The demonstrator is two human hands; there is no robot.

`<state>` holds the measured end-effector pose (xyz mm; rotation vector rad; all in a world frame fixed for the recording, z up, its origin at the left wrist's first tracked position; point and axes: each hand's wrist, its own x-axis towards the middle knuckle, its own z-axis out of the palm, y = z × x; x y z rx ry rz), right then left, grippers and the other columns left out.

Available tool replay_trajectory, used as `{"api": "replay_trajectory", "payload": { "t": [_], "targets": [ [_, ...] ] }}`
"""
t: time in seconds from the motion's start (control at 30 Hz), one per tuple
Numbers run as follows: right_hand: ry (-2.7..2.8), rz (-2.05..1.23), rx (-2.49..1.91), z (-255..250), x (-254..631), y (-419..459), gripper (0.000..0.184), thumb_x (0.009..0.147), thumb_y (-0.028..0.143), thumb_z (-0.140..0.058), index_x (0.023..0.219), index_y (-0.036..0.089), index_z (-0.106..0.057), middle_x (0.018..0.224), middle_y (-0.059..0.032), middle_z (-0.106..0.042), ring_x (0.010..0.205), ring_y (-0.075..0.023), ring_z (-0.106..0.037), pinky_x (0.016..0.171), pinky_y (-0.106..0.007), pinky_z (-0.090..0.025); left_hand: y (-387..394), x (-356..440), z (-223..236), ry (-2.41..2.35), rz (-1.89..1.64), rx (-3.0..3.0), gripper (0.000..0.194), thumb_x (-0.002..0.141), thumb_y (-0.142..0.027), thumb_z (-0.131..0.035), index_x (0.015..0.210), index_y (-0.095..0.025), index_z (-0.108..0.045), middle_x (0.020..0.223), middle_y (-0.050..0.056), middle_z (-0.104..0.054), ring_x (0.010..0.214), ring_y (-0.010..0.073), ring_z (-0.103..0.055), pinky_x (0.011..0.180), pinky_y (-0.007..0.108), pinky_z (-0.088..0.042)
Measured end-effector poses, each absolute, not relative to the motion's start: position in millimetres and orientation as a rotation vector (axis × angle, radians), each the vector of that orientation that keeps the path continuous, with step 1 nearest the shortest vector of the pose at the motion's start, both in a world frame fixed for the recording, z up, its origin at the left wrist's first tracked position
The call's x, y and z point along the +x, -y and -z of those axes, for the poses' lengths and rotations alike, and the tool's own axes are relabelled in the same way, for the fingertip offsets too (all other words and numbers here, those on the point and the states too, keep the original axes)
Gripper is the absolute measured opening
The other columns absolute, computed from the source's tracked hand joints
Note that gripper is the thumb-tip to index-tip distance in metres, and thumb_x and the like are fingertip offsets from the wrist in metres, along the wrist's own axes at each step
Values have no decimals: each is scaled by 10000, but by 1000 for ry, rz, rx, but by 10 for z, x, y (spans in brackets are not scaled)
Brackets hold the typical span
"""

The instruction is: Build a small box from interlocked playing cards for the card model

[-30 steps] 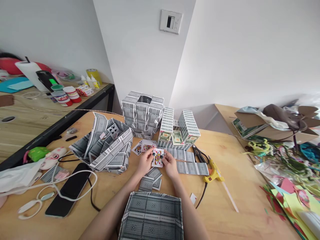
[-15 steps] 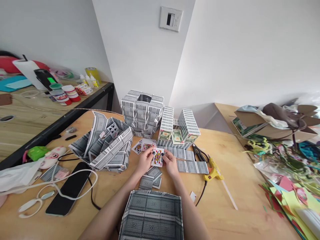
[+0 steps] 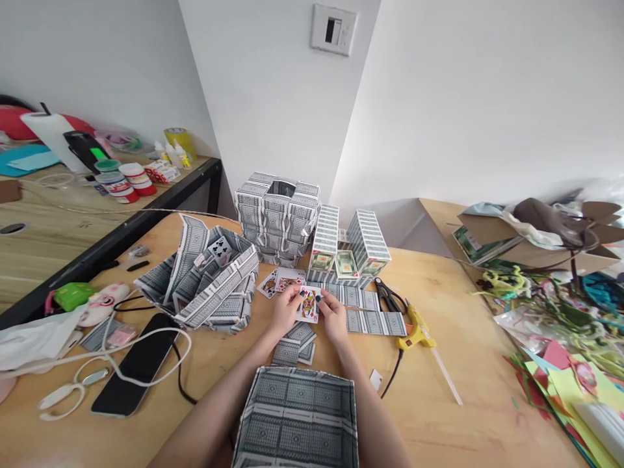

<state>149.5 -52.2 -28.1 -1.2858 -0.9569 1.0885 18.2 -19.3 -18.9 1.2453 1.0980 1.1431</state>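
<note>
Plainly, the face card is pinched between the left grip and the right grip, fingers hiding parts of its sides. Just below both, patterned cards overlap, partly covered; below those, a card-patterned box runs out of view.

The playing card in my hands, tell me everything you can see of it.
The playing card is a white, flat-looking rectangle, face up, printed with a red, yellow and dark figure. The left hand and right hand hold its opposite sides, thumbs over its face. Whether it touches the table is unclear.
</note>
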Motion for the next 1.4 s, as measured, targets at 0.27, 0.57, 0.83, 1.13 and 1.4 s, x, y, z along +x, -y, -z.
{"api": "replay_trajectory", "payload": {
  "t": [0.27,0.57,0.83,1.13,1.4],
  "targets": [
    [933,-1184,-1170,233,1407,469,380,690,352,-611,1028,187,-657,1079,-43,-648,1010,-245,-552,897,-393,-401,214,130,249,-1256,-1246,1338,329,775,-217,-476,1063,-158,-622,1067,77,-648,933,198,-598,819,319,-477],
    [806,-1278,-1127,308,1406,461,382,662,286,-617,1026,173,-648,1054,-39,-654,950,-223,-575,875,-373,-412,210,113,288,-1257,-1237,1462,348,789,-181,-444,1091,-166,-616,1067,72,-651,928,192,-607,818,307,-475],
    [839,-1304,-1102,150,1360,469,345,672,317,-583,985,175,-609,820,-32,-668,697,-185,-591,665,-307,-465,217,120,274,-1241,-1232,1428,333,789,-188,-441,1073,-171,-616,1058,62,-651,937,190,-592,838,312,-464],
    [849,-1234,-1140,167,1360,472,270,690,346,-558,904,185,-587,743,-10,-616,653,-163,-552,624,-278,-438,220,148,138,-1112,-1168,1281,307,763,-178,-418,1017,-160,-590,978,51,-649,873,174,-596,758,282,-484],
    [892,-1242,-1152,130,1364,453,174,700,330,-527,809,198,-556,676,21,-553,593,-134,-492,572,-244,-410,269,132,69,-1132,-1128,1325,217,766,-168,-393,916,-165,-550,879,27,-610,813,150,-565,727,251,-456]
  ]
}}
